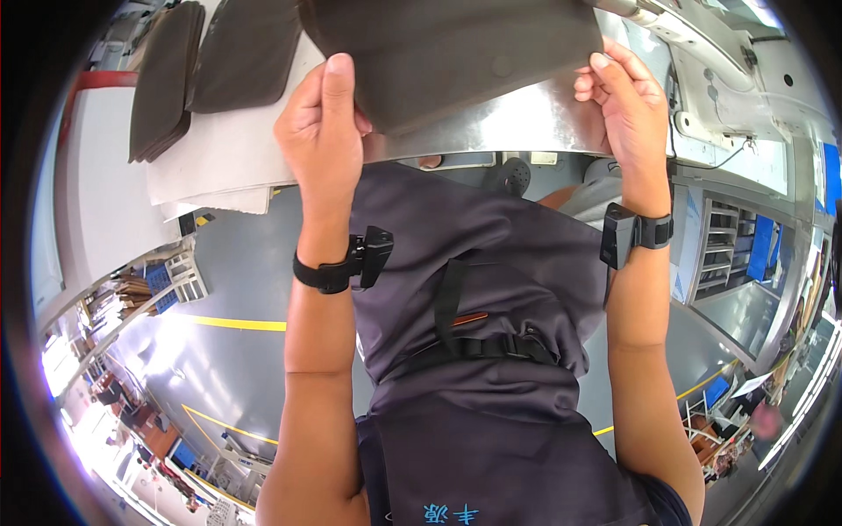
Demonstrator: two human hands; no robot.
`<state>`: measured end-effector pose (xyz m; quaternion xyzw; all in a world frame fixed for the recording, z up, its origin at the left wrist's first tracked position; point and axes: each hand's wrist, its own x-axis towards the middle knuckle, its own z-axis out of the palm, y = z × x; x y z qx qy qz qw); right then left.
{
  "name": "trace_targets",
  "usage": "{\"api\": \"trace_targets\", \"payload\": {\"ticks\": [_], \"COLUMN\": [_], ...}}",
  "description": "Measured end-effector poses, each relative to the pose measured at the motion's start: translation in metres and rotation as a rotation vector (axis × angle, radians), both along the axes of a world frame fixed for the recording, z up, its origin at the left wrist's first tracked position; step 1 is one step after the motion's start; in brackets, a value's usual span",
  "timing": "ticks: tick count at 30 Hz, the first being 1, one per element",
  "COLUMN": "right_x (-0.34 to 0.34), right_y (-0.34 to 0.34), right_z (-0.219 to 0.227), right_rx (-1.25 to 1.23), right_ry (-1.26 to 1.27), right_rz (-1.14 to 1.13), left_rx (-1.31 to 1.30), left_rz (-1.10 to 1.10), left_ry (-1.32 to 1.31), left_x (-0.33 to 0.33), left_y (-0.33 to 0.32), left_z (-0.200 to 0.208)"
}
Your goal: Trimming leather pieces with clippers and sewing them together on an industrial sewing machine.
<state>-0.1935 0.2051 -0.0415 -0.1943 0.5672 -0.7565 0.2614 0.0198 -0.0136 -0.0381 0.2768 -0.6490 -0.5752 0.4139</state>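
Dark sheet cut by top edge (left hand partly hidden).

Panel over metal tabletop | stacked sheets left of panel, apparently on board | machine right

Light-blue characters stand on the dark apron; they lie across its chest.

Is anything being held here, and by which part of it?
Yes: a dark sheet. The left grip holds its left edge; the right grip holds its right edge near the lower corner.
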Motion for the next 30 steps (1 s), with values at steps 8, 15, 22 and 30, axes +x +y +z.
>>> {"api": "trace_targets", "payload": {"ticks": [8,15,22,30], "right_x": [-0.001,0.003,0.003,0.001], "right_y": [0.001,-0.003,0.001,0.005], "right_z": [0.000,-0.008,-0.002,-0.001], "right_rx": [-0.002,-0.101,-0.122,-0.121], "right_ry": [0.021,-0.078,-0.060,-0.075], "right_rz": [-0.006,-0.020,-0.014,-0.030], "left_rx": [0.037,0.050,0.055,0.060], "left_rz": [-0.047,0.089,0.030,0.023], "left_ry": [-0.027,-0.144,-0.081,-0.077], "left_x": [0.002,0.010,0.005,-0.002], "left_y": [-0.003,-0.004,-0.006,-0.002], "left_z": [0.002,-0.004,-0.006,-0.003]}}
